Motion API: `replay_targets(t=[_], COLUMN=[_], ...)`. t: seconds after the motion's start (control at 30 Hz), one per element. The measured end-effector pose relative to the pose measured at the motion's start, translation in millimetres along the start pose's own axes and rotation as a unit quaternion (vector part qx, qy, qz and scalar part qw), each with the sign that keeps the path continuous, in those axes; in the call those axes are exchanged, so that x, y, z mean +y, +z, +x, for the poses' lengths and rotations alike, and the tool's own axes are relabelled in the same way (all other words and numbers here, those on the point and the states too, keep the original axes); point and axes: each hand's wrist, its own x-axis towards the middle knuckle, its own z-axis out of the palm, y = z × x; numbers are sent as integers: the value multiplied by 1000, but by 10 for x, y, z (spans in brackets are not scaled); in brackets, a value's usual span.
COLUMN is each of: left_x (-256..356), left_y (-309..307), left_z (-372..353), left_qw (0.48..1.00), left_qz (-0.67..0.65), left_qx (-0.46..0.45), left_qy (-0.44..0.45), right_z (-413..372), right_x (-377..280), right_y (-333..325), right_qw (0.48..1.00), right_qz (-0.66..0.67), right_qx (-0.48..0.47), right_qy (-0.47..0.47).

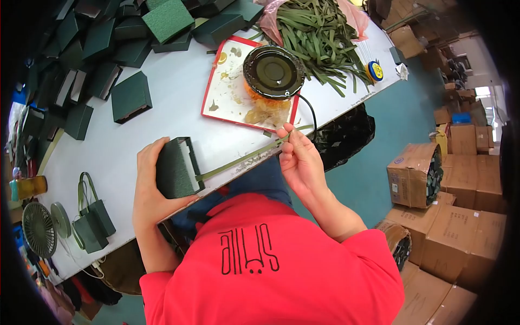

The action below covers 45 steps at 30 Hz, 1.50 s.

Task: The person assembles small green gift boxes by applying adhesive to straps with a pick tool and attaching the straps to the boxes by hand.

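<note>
My left hand (147,179) is wrapped round a dark green box (176,168) near the table's front edge, thumb along its near side. From the box's open side a green ribbon (233,162) runs to the right. Its far end is pinched between the fingertips of my right hand (300,160), just past the table edge. Beyond that hand, a round dark pot (273,71) with amber glue-like drips stands on a white board with a red rim (206,103). A loose pile of green ribbons (319,38) lies behind the pot.
Many dark green boxes (131,97) crowd the back left of the table (146,122). A small bag-like box with handles (95,225) and a fan (39,230) stand at left. A black cord (313,111) hangs beside the pot. Cardboard cartons (455,233) are stacked at right.
</note>
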Motion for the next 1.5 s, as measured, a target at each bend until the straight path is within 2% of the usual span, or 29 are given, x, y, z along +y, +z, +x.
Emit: replay_targets(t=[0.23, 0.33, 0.43, 0.8, 1.1, 1.3, 1.4, 1.5], left_x=[-32, 0, 29, 105, 75, 70, 72, 86], left_y=[-14, 11, 56, 140, 145, 120, 104, 76], left_z=[-36, 13, 67, 161, 147, 146, 141, 161], left_qw=[1000, 1000, 999, 998, 997, 997, 998, 998], left_qz=[-7, -8, 0, 8, 28, 18, 17, 4], left_qx=[-8, -24, -29, -48, -46, -40, -35, -44], left_qy=[-10, 0, 19, 46, 62, 57, 54, 52], right_z=[101, 209, 301, 497, 551, 580, 504, 284], right_x=[27, -56, -193, -283, -247, -281, -216, -185], right_y=[8, -1, 36, 88, 173, 147, 110, 178], right_qw=[998, 990, 985, 958, 955, 968, 972, 951], right_qz=[-24, -70, -121, -258, -273, -239, -212, -282], right_qx=[-18, -67, -50, -31, -9, -12, -10, -40], right_qy=[-64, -101, -112, -121, -112, -75, -106, -118])
